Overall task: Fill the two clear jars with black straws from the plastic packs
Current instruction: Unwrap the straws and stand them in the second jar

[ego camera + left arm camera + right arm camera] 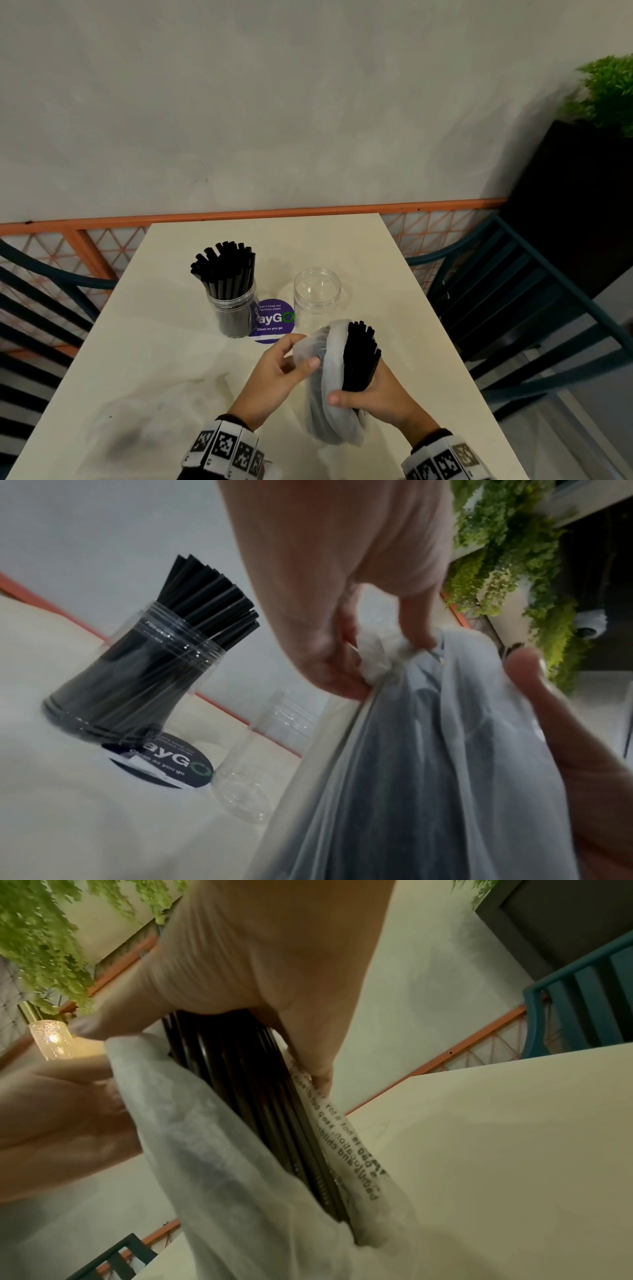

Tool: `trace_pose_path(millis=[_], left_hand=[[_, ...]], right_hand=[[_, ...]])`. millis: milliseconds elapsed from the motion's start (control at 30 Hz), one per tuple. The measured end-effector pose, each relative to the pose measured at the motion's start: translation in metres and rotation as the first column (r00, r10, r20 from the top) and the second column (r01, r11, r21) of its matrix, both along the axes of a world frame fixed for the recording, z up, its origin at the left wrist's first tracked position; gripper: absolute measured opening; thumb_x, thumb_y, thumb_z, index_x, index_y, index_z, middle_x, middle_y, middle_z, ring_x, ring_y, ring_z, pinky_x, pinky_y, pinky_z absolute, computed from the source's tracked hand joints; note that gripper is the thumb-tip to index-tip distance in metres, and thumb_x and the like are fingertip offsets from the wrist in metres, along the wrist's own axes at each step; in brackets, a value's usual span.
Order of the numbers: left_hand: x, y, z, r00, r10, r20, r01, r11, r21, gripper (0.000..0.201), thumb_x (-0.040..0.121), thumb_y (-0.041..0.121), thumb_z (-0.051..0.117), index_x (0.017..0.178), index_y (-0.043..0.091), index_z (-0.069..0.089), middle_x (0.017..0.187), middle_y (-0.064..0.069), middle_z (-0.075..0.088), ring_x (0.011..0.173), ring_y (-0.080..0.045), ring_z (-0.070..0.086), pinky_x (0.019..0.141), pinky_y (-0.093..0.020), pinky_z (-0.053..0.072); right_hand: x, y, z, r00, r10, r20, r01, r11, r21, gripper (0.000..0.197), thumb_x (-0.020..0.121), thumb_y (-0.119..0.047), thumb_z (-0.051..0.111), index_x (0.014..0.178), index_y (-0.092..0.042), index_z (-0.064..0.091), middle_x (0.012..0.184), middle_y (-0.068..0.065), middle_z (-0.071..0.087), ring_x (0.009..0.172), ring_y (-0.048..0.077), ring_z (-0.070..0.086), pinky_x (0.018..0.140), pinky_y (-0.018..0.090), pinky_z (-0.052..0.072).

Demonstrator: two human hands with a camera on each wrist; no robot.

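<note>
We clamp right hand (373,399) on straws (359,356) | left hand (277,370) pinches bag (330,359) | straws point 12 o'clock at empty jar (317,291).

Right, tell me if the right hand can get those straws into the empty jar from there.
Probably yes. The right hand grips the straws just short of the empty jar, whose open mouth has nothing over it. The left hand holds the plastic bag peeled back.

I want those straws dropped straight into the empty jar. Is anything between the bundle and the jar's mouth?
Only the plastic pack, which wraps the straws in the right hand; the left hand pinches its edge. The empty jar stands open just beyond.
</note>
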State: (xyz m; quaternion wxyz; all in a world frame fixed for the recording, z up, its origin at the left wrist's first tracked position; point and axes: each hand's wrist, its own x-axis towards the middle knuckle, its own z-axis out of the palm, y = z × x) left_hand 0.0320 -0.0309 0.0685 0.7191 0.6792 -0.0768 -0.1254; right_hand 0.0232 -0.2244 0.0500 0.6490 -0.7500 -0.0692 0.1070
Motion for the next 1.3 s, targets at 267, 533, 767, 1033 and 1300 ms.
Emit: trace_pose_path(millis=[267, 533, 767, 1033, 1300], left_hand=[[0.002, -0.005, -0.002, 0.98, 0.186, 0.075, -0.189, 0.981, 0.039, 0.019, 0.074, 0.024, 0.072, 0.07, 0.007, 0.064, 0.062, -0.004, 0.058, 0.061, -0.016, 0.049, 0.06, -0.029, 0.04], [0.0, -0.005, -0.014, 0.971, 0.147, -0.187, -0.184, 0.963, -0.195, 0.035, 0.083, -0.013, 0.041, 0.099, 0.019, 0.038, 0.076, -0.017, 0.062, 0.07, -0.025, 0.058, 0.063, -0.03, 0.053], [0.004, 0.003, -0.003, 0.989, 0.021, -0.149, -0.053, 0.976, -0.211, 0.032, 0.069, 0.012, 0.048, 0.097, 0.016, 0.063, 0.087, -0.004, 0.068, 0.081, -0.015, 0.063, 0.068, -0.027, 0.051], [0.012, 0.001, -0.001, 0.993, 0.078, 0.088, -0.1, 0.956, 0.276, 0.064, 0.072, 0.067, 0.051, 0.081, 0.005, 0.064, 0.076, -0.006, 0.063, 0.074, -0.014, 0.057, 0.075, -0.032, 0.044], [0.005, -0.005, -0.013, 0.921, 0.104, -0.377, -0.195, 0.958, -0.212, 0.038, 0.096, 0.025, 0.036, 0.097, -0.003, 0.062, 0.092, -0.018, 0.066, 0.079, -0.021, 0.066, 0.071, -0.024, 0.055]], right_hand=[[-0.002, 0.0, 0.009, 1.0, 0.012, 0.022, -0.011, 1.0, -0.007, 0.091, 0.053, -0.037, 0.089, 0.125, -0.005, 0.043, 0.122, 0.012, 0.059, 0.115, 0.016, 0.058, 0.094, 0.025, 0.048], [0.0, 0.0, 0.003, 0.998, -0.02, 0.055, 0.021, 1.0, -0.023, 0.095, 0.063, -0.001, 0.083, 0.133, -0.025, 0.023, 0.13, -0.011, 0.047, 0.118, -0.01, 0.048, 0.091, 0.005, 0.039], [-0.001, 0.0, -0.004, 1.0, 0.027, -0.009, -0.028, 0.995, -0.093, 0.082, 0.058, -0.033, 0.086, 0.127, -0.024, 0.042, 0.124, -0.004, 0.058, 0.117, 0.005, 0.055, 0.099, 0.025, 0.046], [-0.003, 0.001, -0.003, 0.996, 0.092, -0.012, -0.092, 0.992, -0.089, 0.082, 0.06, -0.025, 0.087, 0.128, -0.018, 0.042, 0.123, -0.006, 0.059, 0.116, 0.002, 0.054, 0.092, 0.012, 0.044], [-0.012, -0.001, -0.019, 0.997, 0.067, -0.048, -0.069, 0.997, -0.042, 0.103, 0.052, -0.046, 0.086, 0.136, -0.017, 0.032, 0.131, -0.012, 0.051, 0.116, -0.011, 0.049, 0.089, 0.003, 0.039]])
